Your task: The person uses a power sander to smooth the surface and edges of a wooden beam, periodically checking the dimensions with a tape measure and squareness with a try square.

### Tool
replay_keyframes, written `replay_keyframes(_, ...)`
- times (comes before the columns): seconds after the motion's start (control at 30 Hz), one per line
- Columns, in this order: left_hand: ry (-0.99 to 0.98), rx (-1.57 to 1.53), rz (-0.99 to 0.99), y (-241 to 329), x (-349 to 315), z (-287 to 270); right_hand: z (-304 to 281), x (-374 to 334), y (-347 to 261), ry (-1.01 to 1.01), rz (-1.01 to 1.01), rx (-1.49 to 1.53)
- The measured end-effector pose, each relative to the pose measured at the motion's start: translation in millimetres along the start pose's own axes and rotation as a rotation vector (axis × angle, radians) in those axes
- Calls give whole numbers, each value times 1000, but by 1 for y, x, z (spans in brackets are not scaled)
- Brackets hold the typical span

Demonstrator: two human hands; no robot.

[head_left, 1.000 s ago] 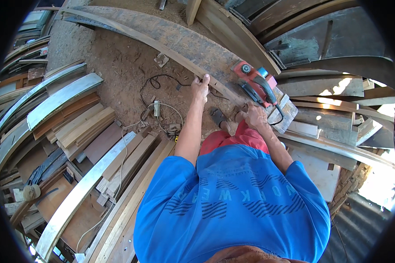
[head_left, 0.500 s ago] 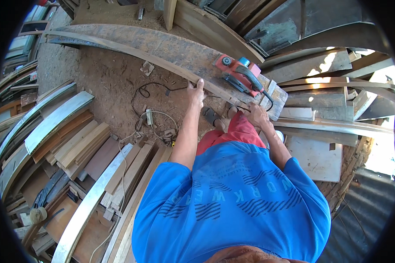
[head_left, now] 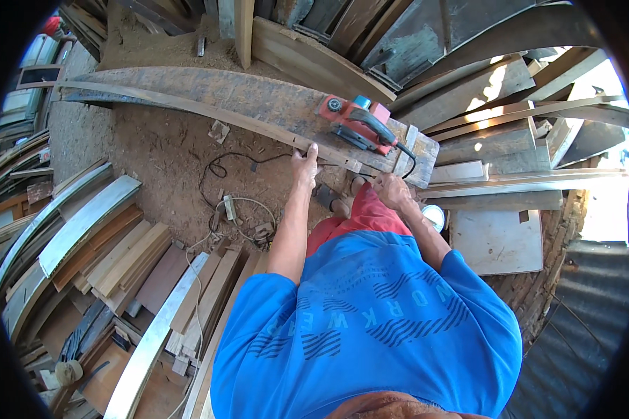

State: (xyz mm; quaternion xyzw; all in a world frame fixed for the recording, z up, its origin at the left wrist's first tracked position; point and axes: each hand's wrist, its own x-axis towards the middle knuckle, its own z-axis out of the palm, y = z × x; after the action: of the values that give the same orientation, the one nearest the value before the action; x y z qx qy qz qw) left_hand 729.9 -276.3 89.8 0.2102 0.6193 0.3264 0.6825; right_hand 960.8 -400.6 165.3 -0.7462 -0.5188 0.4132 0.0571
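A long, weathered curved plank lies across a sawdust floor. A thin wooden strip runs along its near edge. My left hand is stretched out and closed on that strip. My right hand is at the plank's near right end, just below the strip's end, with its fingers curled; what they hold is hidden. A red electric planer with a black cord rests on the plank, just beyond both hands and untouched. My blue shirt and red shorts fill the lower middle.
Stacks of boards and curved pale planks lie at the left. Cables and a power strip lie on the sawdust. More timber leans at the top and right, beside a flat pale board and a small white container.
The view has shifted with my head, so the plank and planer now sit a little lower in the picture. Both hands stay at the plank's near edge, and the planer has not moved.
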Motion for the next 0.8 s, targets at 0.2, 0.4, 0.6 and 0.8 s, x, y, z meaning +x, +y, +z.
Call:
replay_keyframes(0.2, 24, 23, -43, -3, -3, 5, -1, 0, -11, -32, -31, -32)
replay_keyframes(0.4, 69, 46, 124, -24, -19, 22, -6, 8, -20, -4, -101, -28)
replay_keyframes(0.6, 37, 197, 77, -43, -34, 24, -3, 28, -42, 56, -241, -17)
replay_keyframes(0.8, -188, 28, -13, -85, -62, -12, -6, 50, -66, -17, -341, -173)
